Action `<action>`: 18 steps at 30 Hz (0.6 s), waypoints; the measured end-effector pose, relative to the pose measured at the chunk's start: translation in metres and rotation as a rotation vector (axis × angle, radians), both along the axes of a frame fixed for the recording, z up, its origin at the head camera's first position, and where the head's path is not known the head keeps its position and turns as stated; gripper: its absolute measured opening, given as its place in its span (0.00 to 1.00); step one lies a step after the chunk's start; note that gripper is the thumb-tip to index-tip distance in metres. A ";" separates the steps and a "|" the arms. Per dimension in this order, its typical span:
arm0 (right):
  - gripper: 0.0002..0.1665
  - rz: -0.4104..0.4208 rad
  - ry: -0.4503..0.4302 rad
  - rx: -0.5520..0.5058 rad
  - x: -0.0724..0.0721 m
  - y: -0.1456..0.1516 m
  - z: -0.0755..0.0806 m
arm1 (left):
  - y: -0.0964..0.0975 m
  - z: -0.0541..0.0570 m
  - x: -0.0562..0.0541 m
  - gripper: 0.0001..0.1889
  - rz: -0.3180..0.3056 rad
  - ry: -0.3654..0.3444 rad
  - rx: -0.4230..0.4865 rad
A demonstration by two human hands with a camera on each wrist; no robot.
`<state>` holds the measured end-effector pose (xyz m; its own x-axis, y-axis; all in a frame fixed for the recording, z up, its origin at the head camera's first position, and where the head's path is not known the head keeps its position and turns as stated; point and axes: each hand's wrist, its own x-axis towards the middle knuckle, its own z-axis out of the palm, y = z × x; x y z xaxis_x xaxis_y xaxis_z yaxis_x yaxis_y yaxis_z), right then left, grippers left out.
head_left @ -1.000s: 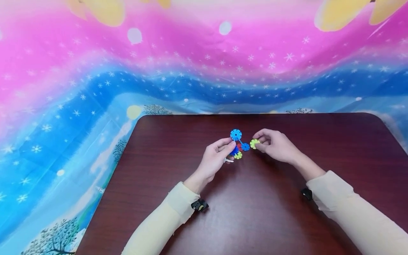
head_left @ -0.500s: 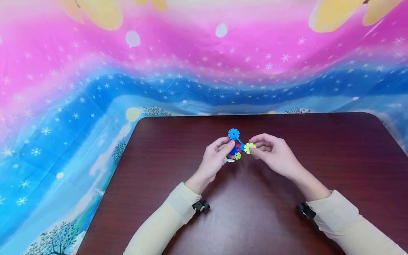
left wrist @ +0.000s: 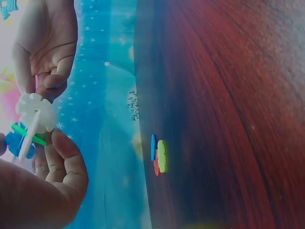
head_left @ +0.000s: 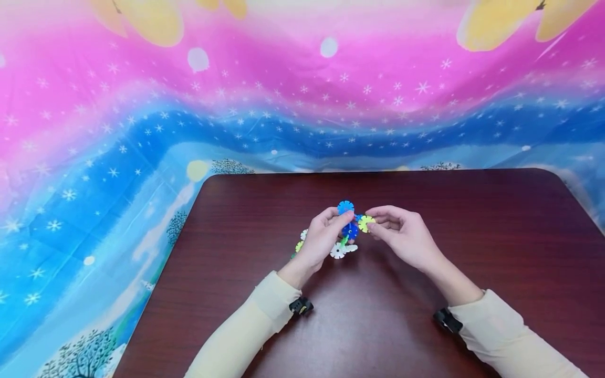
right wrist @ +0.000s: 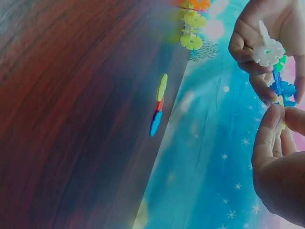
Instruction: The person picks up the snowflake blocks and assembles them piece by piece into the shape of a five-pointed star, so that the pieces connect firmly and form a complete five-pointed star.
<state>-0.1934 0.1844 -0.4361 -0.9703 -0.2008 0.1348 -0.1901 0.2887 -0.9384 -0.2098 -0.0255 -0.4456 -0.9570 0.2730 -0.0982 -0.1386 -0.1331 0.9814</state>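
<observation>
My left hand (head_left: 317, 239) pinches a joined cluster of notched plastic snowflake discs above the table. In the head view a light blue disc (head_left: 345, 207) tops it, with a dark blue disc (head_left: 350, 231) below. White discs (head_left: 337, 251) stick out underneath, joined by a green disc (right wrist: 281, 62) that shows in the right wrist view. Between thumb and fingertips, my right hand (head_left: 406, 236) holds a yellow-green disc (head_left: 366, 224) by its edge, right up against the cluster's blue side. Fingers cover parts of the cluster.
Beyond the hands, a small blue, red and yellow row of discs (right wrist: 159, 106) lies on the dark red table (head_left: 378, 325). Past my left hand lies a chain of yellow and orange discs (right wrist: 193, 28). A patterned curtain (head_left: 283, 115) hangs behind the table.
My right hand has moved left and slightly down, bringing the yellow-green disc up to the cluster. My left hand has turned the cluster, so its white discs show more.
</observation>
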 end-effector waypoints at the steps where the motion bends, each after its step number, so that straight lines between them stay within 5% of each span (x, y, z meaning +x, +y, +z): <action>1: 0.18 0.000 -0.003 0.001 0.001 0.000 0.000 | 0.000 0.000 0.000 0.20 -0.001 0.002 -0.007; 18: 0.16 -0.012 0.045 0.008 0.003 -0.005 0.002 | -0.001 -0.002 0.004 0.21 0.033 0.035 -0.124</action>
<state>-0.1906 0.1793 -0.4345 -0.9656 -0.1909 0.1767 -0.2286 0.2986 -0.9266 -0.2054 -0.0267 -0.4479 -0.9687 0.2292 -0.0955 -0.1015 -0.0145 0.9947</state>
